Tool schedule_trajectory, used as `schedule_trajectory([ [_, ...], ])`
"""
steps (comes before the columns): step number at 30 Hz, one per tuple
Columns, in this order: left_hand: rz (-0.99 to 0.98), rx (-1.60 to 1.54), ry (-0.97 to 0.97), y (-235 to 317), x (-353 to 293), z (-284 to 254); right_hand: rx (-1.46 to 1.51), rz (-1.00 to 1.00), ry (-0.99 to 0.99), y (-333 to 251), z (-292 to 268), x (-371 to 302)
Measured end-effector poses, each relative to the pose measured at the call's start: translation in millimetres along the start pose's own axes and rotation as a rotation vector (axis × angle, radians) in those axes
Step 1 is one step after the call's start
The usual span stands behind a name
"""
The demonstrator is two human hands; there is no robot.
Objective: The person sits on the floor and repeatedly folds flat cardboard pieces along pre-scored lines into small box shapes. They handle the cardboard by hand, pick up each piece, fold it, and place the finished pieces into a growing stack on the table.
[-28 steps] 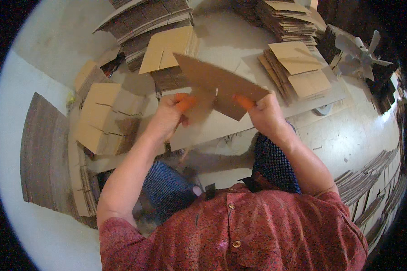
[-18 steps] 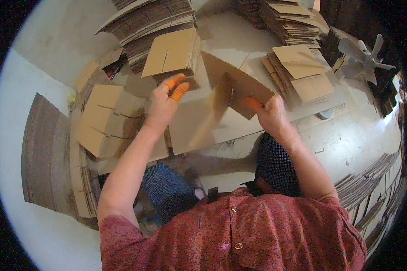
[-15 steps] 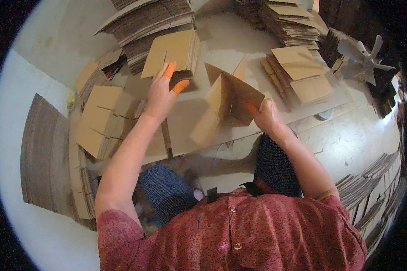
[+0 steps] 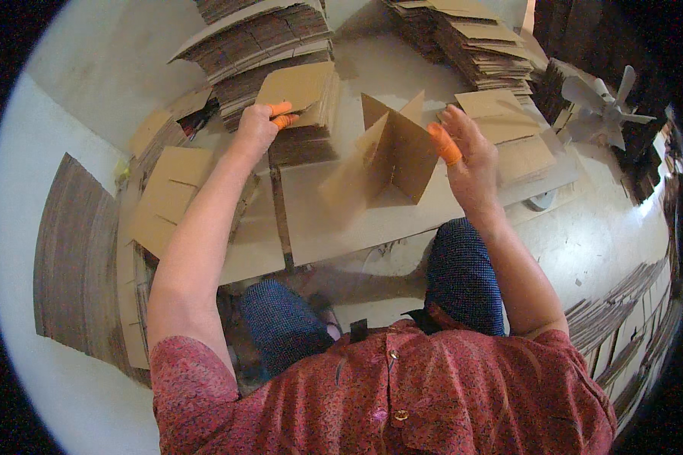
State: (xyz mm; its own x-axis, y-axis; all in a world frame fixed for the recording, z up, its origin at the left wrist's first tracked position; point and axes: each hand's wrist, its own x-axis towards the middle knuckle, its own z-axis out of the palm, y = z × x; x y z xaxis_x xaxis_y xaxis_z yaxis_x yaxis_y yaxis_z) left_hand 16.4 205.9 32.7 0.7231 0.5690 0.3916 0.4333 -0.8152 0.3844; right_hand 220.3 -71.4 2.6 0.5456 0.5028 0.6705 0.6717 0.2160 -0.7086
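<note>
My left hand (image 4: 256, 130) pinches the near edge of the top slotted cardboard sheet (image 4: 292, 85) on a stack of the same sheets. Orange finger covers show on its thumb and forefinger. Right of the stack, a cardboard divider (image 4: 410, 155) stands upright on the table, its pieces crossed through one another. Beside the divider's right edge is my right hand (image 4: 472, 155), fingers raised and apart, with an orange cover on the thumb. Nothing shows in that hand. Whether its thumb still touches the divider is unclear.
More cardboard piles stand around the table (image 4: 334, 227): a tall one (image 4: 269, 38) at the back, a slotted pile (image 4: 167, 197) at left, and flat sheets (image 4: 512, 144) just right of my right hand. A fan (image 4: 607, 106) stands at far right.
My left fingers have closed on the top sheet's edge, after lying spread over the stack. My right hand has let go of the divider and moved up and right; the divider now stands more upright.
</note>
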Motion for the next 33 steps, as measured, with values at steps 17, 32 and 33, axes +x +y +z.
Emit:
schedule_trajectory([
  [17, 0.176, -0.451, 0.388, 136.3, -124.0, 30.1, 0.825, 0.470, 0.025, -67.8, -24.1, 16.4],
  [32, -0.255, -0.769, 0.248, 127.2, -142.1, 86.3, 0.263, 0.250, -0.215, -39.7, 9.8, -37.3],
  [33, -0.244, -0.711, 0.249, 125.2, -143.7, 87.4, 0.320, 0.249, -0.195, -43.4, 13.8, -35.9],
])
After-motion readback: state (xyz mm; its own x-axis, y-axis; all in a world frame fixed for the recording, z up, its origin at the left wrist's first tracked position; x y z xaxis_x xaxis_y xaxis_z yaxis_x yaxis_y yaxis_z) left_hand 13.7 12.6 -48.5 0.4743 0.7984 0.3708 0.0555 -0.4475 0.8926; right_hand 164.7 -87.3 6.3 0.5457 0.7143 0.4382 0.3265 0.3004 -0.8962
